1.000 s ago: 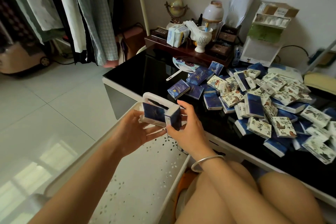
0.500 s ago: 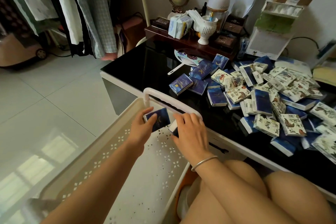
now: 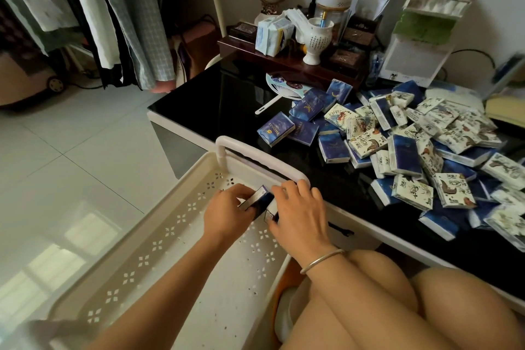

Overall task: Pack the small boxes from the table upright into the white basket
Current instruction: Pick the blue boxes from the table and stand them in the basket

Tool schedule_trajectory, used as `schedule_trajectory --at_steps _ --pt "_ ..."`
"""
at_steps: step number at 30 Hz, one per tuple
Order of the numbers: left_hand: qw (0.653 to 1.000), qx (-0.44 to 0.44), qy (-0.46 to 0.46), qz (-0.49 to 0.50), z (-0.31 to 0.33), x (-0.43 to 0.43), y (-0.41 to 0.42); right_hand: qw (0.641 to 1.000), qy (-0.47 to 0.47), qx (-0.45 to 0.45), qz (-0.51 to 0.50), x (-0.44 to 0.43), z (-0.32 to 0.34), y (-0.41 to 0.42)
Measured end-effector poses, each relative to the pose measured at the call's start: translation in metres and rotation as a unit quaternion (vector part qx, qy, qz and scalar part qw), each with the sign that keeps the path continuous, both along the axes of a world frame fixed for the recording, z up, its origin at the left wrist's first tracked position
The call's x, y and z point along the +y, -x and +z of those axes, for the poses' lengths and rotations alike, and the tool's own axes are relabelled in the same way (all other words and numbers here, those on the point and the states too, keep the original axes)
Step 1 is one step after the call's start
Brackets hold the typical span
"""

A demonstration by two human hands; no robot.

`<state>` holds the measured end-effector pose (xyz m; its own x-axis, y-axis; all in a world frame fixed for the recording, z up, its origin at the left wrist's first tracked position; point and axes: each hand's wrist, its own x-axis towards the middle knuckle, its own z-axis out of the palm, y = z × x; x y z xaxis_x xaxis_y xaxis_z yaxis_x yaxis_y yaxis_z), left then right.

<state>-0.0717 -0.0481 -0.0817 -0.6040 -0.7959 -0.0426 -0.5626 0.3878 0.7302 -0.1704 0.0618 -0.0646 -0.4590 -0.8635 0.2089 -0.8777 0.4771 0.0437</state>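
Observation:
A white perforated basket [image 3: 159, 239] stands on the floor against the black table [image 3: 227, 99]. Both hands are inside its far end, just below the handle [image 3: 255, 158]. My left hand [image 3: 224, 213] grips a dark blue small box [image 3: 257, 199] that stands on edge. My right hand [image 3: 301, 213] curls over a second box [image 3: 270, 214], mostly hidden under its fingers. A heap of small boxes [image 3: 412, 156], blue ones and white patterned ones, lies on the table to the right.
A dark wooden tray [image 3: 287, 64] with a white cup, a globe and packets sits at the table's back. A hand fan [image 3: 284, 88] lies near the pile. Clothes hang at upper left. My knees [image 3: 383, 293] are at lower right, beside the basket.
Both hands have gone down with the two blue boxes from above the handle into the basket's far end. The camera has tilted lower.

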Motion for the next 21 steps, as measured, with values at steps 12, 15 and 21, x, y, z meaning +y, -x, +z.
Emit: schedule_trajectory --at_steps 12,15,21 --pt "0.996 0.003 -0.056 -0.073 -0.005 0.013 0.001 0.999 0.039 -0.029 -0.011 0.007 0.001 0.003" --pt "0.996 0.011 -0.047 -0.078 -0.004 0.012 0.0 0.993 0.101 -0.055 -0.02 0.011 0.006 0.005" --pt "0.995 -0.051 0.024 -0.08 0.001 -0.002 0.01 0.959 0.228 -0.154 -0.073 0.011 0.016 0.013"
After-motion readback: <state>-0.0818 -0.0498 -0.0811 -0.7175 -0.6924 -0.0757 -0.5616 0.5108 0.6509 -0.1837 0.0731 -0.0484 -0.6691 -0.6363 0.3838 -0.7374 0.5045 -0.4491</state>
